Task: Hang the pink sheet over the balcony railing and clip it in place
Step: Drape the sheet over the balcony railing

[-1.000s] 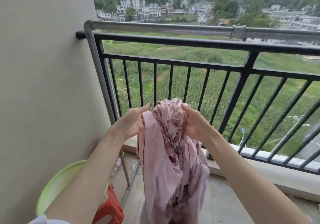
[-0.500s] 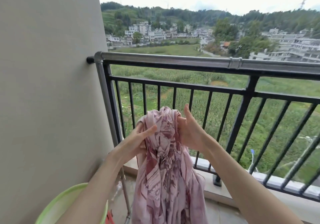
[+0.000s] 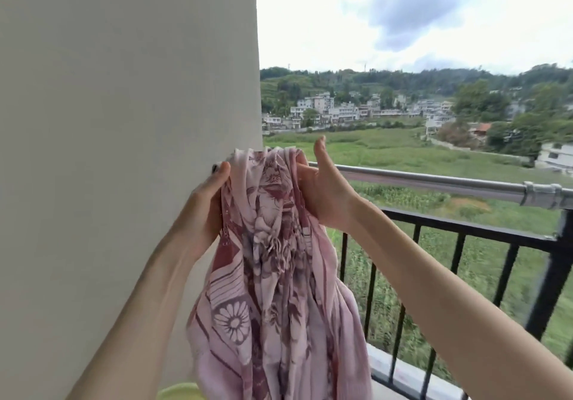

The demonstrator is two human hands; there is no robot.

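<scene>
The pink sheet (image 3: 273,263), printed with dark red flowers, hangs bunched between my two hands at the height of the railing's top. My left hand (image 3: 206,210) grips its left side, thumb pressed on the top edge. My right hand (image 3: 322,195) grips the right side, its thumb sticking straight up. The bunched top of the sheet hides the left end of the silver rail (image 3: 434,181), which runs rightward to a metal joint. The black balcony railing (image 3: 465,229) with vertical bars stands just beyond and below it. No clip shows.
A plain beige wall (image 3: 124,120) fills the left half, close beside my left hand. A sliver of a green basin (image 3: 179,392) shows at the bottom under the sheet. Beyond the railing lie fields, houses and hills.
Both hands have lifted the bunched sheet from mid-railing height up to the top rail and toward the wall. The view has tilted upward, so the basin is almost out of sight.
</scene>
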